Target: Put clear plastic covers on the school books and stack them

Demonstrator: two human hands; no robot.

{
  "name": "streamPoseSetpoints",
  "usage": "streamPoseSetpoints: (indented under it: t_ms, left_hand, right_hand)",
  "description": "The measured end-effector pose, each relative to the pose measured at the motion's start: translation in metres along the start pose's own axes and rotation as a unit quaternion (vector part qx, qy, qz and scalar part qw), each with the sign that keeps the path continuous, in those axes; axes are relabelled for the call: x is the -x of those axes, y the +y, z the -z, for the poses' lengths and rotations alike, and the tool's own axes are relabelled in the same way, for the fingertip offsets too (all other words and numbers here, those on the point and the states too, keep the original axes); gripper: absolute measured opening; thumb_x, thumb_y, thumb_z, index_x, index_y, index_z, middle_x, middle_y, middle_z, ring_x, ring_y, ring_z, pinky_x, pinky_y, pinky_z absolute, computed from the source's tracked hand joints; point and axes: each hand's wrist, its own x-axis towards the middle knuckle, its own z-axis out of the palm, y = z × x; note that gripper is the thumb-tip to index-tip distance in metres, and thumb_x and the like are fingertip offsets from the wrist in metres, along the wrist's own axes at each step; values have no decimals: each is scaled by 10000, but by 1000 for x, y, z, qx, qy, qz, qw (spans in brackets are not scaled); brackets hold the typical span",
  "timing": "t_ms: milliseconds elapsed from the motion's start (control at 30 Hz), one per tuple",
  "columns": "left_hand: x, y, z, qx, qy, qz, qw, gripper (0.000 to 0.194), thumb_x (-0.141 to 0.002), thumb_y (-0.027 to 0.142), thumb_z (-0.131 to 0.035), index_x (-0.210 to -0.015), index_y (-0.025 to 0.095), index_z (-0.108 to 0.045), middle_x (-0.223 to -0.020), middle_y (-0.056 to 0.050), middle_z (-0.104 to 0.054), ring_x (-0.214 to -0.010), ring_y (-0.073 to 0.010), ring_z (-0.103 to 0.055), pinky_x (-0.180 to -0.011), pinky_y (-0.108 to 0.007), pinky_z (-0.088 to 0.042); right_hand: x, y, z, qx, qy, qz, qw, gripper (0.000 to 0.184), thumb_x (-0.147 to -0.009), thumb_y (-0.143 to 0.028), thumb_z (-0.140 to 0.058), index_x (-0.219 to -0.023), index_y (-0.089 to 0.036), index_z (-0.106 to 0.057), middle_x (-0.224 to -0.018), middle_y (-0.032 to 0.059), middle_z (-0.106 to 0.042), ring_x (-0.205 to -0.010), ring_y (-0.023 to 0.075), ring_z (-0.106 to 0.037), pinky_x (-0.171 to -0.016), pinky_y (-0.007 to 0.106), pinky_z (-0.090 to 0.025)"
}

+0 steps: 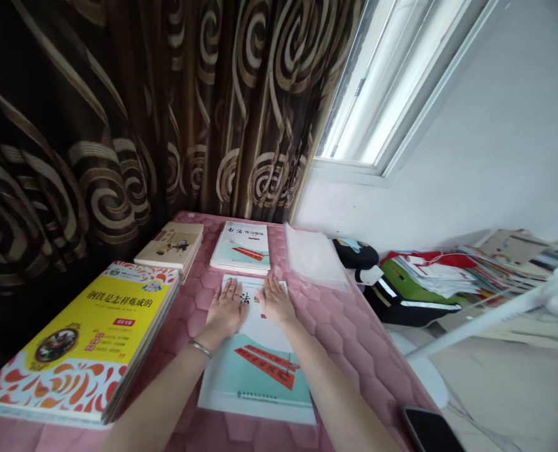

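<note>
A white and teal book [260, 383] with a red banner printed on its cover lies flat in front of me. My left hand [228, 306] rests palm down on the upper left of the cover, fingers spread; a silver bangle is on that wrist. On the upper right of the same cover lies my right hand [277, 301], also flat with fingers apart. A clear film seems to cover the book. Just beyond my fingertips is a small stack of books [241, 243] with a matching cover.
Left are a stack topped by a yellow book [113, 326] and a tan book stack [171, 242]. Clear plastic sheets [314, 257] lie right on the pink quilted surface [344, 351]. A phone [432, 430] sits at its right edge. Bags [401, 295] and papers stand beyond.
</note>
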Motion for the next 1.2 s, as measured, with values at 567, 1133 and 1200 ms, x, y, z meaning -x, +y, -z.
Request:
streamPoseSetpoints:
  t_ms: [567, 1133, 1200]
  left_hand:
    - [-1, -3, 2, -11, 6, -8, 1000, 628, -961, 403, -241, -1502, 87, -278, -1586, -120, -228, -1473, -234, -194, -1207, -446, -144]
    - [123, -5, -1, -3, 29, -132, 991, 567, -986, 418, -283, -1524, 251, -216, -1584, -27, -258, -1448, -186, -272, -1193, -389, -226]
    - [133, -22, 2, -16, 37, -124, 991, 573, -989, 424, -276, -1530, 262, -176, -1583, -16, -261, -1448, -177, -269, -1189, -377, -230]
  right_hand:
    - [102, 3, -24, 3, 29, 46, 999, 654, -1005, -437, -199, -1486, -1, -278, -1567, 167, -162, -1468, 253, -152, -1199, 423, -179]
    - [105, 19, -24, 16, 22, 39, 999, 614, -998, -374, -206, -1491, -12, -266, -1579, 144, -121, -1473, 230, -132, -1201, 433, -163]
    - [104, 21, -25, 16, 29, 44, 999, 617, -997, -379, -207, -1488, -13, -280, -1577, 146, -133, -1473, 230, -136, -1200, 440, -163]
